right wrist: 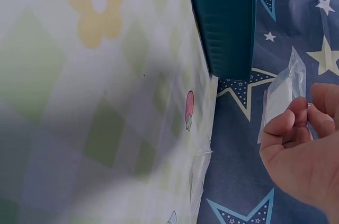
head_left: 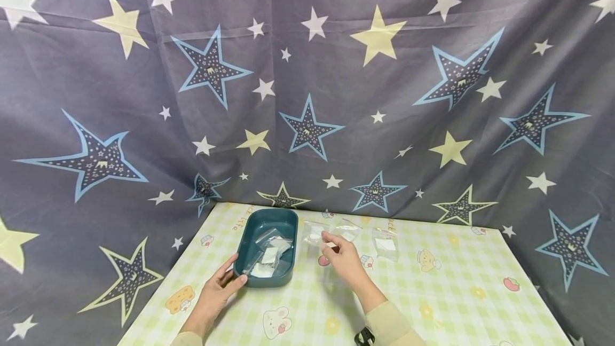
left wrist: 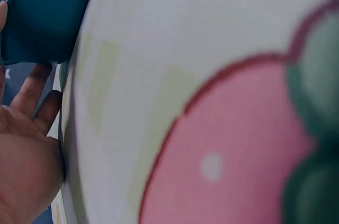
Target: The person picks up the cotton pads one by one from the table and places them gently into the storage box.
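Clear plastic bags (head_left: 270, 255), crinkled around white inserts, are overlapped inside one teal tray (head_left: 269, 282); their number there cannot be told. At left, the tray's near corner is gripped by the left hand (head_left: 215, 288), thumb and fingers spread around it. One bag (right wrist: 279, 97) is pinched by the right hand's (head_left: 345, 261) fingertips. Two bags (head_left: 385, 246) are laid on the checked tablecloth (head_left: 403, 303), the nearer partly hidden by that hand.
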`<state>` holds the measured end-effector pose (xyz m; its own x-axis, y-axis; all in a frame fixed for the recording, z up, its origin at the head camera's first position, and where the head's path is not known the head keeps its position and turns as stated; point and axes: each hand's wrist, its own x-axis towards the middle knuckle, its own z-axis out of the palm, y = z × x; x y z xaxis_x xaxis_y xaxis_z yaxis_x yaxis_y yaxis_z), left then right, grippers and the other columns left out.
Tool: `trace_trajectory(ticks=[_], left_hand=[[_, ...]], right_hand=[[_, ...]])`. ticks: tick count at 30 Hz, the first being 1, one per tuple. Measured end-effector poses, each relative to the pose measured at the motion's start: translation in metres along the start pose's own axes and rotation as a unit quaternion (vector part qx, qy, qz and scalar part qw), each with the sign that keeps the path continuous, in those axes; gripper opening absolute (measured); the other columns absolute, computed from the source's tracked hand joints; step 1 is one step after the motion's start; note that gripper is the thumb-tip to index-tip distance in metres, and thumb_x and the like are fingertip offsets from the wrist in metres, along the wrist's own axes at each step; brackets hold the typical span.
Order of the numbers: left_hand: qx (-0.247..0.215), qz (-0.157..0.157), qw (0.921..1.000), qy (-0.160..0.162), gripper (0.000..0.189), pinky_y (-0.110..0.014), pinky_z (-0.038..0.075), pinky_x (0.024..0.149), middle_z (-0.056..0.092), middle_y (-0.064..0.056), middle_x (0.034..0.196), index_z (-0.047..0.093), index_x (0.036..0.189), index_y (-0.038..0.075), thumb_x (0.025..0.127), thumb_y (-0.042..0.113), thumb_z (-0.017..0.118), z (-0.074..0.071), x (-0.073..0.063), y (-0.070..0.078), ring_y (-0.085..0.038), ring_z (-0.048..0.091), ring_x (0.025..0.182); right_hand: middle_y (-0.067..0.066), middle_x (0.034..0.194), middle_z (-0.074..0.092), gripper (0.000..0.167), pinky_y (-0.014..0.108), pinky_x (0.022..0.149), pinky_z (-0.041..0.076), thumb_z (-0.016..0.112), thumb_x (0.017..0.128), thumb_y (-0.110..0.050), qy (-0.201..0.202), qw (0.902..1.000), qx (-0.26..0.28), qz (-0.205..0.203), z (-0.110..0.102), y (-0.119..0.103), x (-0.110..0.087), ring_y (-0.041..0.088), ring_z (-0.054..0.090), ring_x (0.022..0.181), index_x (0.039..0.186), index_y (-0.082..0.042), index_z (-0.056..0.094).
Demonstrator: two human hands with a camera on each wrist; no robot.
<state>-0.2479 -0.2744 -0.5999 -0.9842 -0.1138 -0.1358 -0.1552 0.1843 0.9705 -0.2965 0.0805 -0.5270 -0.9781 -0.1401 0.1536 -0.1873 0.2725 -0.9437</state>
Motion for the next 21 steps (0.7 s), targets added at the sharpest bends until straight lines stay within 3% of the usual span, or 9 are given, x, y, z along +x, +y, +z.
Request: trace_trajectory(ticks=[3, 5, 10, 12, 21], left_hand=[[0.005, -0.003, 0.9999, -0.012, 0.082, -0.057, 0.038, 0.127, 0.045, -0.023, 0.167, 0.034, 0.169, 0.036, 0.099, 0.038, 0.078, -0.002, 0.0, -0.001, -0.041, 0.043, 0.156], [0.008, -0.005, 0.9998, -0.019, 0.083, -0.062, 0.034, 0.128, 0.04, -0.024, 0.169, 0.033, 0.169, 0.037, 0.099, 0.038, 0.077, -0.002, 0.001, -0.001, -0.043, 0.037, 0.159], [0.009, -0.007, 0.9997, -0.024, 0.083, -0.064, 0.034, 0.127, 0.037, -0.025, 0.171, 0.032, 0.169, 0.037, 0.1, 0.038, 0.077, 0.0, 0.002, 0.001, -0.044, 0.034, 0.16], [0.009, -0.005, 0.9997, -0.023, 0.083, -0.063, 0.034, 0.127, 0.038, -0.025, 0.17, 0.033, 0.169, 0.036, 0.1, 0.037, 0.077, 0.001, 0.003, 0.001, -0.043, 0.036, 0.16], [0.01, 0.0, 0.9999, -0.009, 0.081, -0.057, 0.039, 0.126, 0.047, -0.022, 0.165, 0.035, 0.169, 0.034, 0.1, 0.037, 0.077, 0.001, -0.001, 0.002, -0.039, 0.045, 0.155]], right_hand=[[0.017, 0.146, 0.066, 0.044, 0.018, 0.068, 0.05, 0.065, 0.105, -0.014, -0.002, 1.0, 0.008, 0.004, 0.001, 0.001, 0.001, 0.014, 0.065, 0.094, 0.149, -0.004, 0.063], [0.017, 0.149, 0.064, 0.046, 0.019, 0.07, 0.051, 0.065, 0.105, -0.013, -0.006, 0.9999, 0.012, 0.006, 0.001, 0.001, 0.002, 0.018, 0.068, 0.094, 0.15, -0.005, 0.062], [0.016, 0.155, 0.059, 0.048, 0.026, 0.078, 0.059, 0.064, 0.106, -0.014, -0.027, 0.9994, 0.018, 0.014, 0.003, -0.002, 0.006, 0.014, 0.071, 0.086, 0.154, -0.007, 0.059], [0.018, 0.153, 0.059, 0.049, 0.027, 0.076, 0.06, 0.063, 0.106, -0.013, -0.036, 0.9992, 0.017, 0.009, 0.006, -0.003, 0.008, 0.011, 0.067, 0.081, 0.154, -0.006, 0.058], [0.02, 0.147, 0.064, 0.048, 0.018, 0.069, 0.052, 0.066, 0.105, -0.01, -0.08, 0.9959, -0.014, -0.04, 0.041, -0.008, 0.015, 0.009, 0.059, 0.087, 0.152, -0.002, 0.059]])
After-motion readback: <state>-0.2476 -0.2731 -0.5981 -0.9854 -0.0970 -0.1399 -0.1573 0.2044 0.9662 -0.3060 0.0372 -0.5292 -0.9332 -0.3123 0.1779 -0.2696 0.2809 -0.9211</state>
